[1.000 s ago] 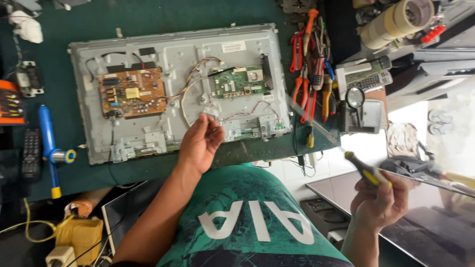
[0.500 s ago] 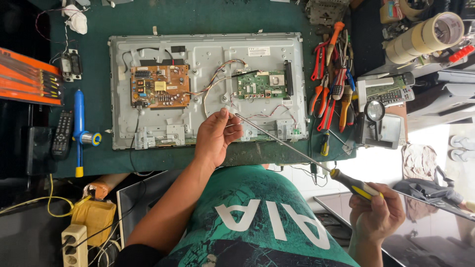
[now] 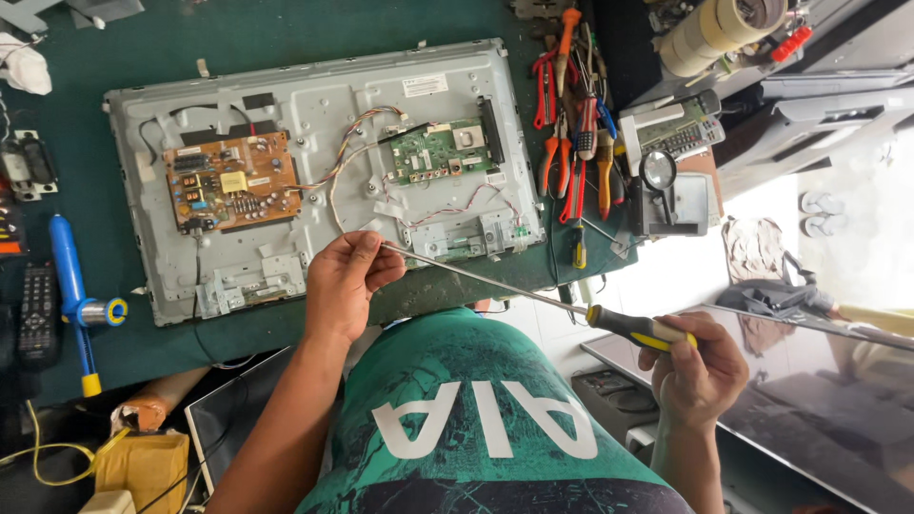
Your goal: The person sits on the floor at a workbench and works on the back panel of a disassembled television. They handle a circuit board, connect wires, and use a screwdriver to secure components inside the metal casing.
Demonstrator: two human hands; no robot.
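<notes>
Two bare hands share one long screwdriver with a yellow-and-black handle across the lower middle of the frame. The right hand, at lower right, is closed around the handle, while the left hand, left of centre, pinches the far end of the thin metal shaft between thumb and fingertips; the tip itself appears hidden under the fingers. The shaft runs as a rising diagonal from the handle up to the left hand, which sits over the lower edge of an opened flat-screen television's grey metal back panel. That panel lies flat on a dark green workbench mat and fills the upper centre of the frame. On it, a brown power board sits at left and a green main circuit board at right, joined by thin coloured wires. Right of the panel lies a cluster of red- and orange-handled pliers and cutters, then a black-rimmed magnifying glass. At far left, a blue-handled tool rests beside a black remote control.
</notes>
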